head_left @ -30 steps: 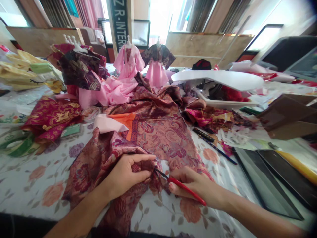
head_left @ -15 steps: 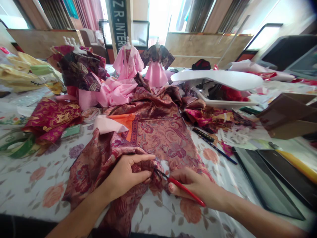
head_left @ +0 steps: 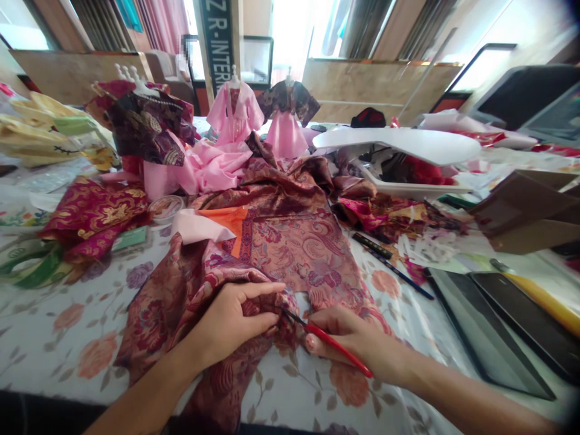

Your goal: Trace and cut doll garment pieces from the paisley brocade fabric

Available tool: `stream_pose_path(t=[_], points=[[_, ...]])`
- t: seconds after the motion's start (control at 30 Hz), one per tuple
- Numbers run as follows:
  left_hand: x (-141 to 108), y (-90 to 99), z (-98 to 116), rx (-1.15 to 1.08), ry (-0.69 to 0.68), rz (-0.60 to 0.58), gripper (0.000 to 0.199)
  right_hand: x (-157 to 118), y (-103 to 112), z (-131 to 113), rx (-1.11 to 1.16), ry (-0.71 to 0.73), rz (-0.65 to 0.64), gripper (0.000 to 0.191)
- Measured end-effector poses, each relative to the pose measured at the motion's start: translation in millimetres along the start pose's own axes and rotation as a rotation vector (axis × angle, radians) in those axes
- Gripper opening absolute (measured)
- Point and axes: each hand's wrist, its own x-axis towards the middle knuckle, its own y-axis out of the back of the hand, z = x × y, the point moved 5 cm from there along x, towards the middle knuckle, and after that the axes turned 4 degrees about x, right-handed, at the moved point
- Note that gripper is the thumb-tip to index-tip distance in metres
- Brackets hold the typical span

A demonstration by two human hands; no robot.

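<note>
- Brocade fabric [head_left: 176, 296], reddish and flower-patterned, lies bunched at lower center of frame, one end reaching the bottom edge; it's what is being worked on.
- Left hand [head_left: 233, 320]: curled in, thumb and forefinger slightly apart with a gathered bit of that fabric between them; other fingers mostly hidden.
- Right hand [head_left: 360, 339]: closed round a red-handled tool [head_left: 338, 350], probably small scissors or snips, dark tip touching the fabric just beside the left thumb. Can't tell if blades are parted.
- Flat brocade panel [head_left: 299, 251] at center, bare worktop [head_left: 49, 356] showing in a gap below; can't tell if it joins the held part.
- Progress, judged: mid-work on one spot, likely trimming or snipping. No loose offcut visible at the tip, so that spot seems unfinished; how much remains, unclear.
- Dressed pink form [head_left: 235, 115], upper center: outfit looks complete.
</note>
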Motion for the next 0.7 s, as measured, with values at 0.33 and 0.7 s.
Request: stream_pose_path(t=[0.33,0.7], points=[[-0.2,-5.8,-1.1,-0.162,0.064,-0.019,0.037,-5.9,2.8,-0.8,0.028,-0.027,0.055,0.054],[-1.9,-0.7,5.0,-0.070,0.000,-0.012,0.036,-6.2,-1.8,-6.8,-0.009,-0.004,-0.012,0.054]])
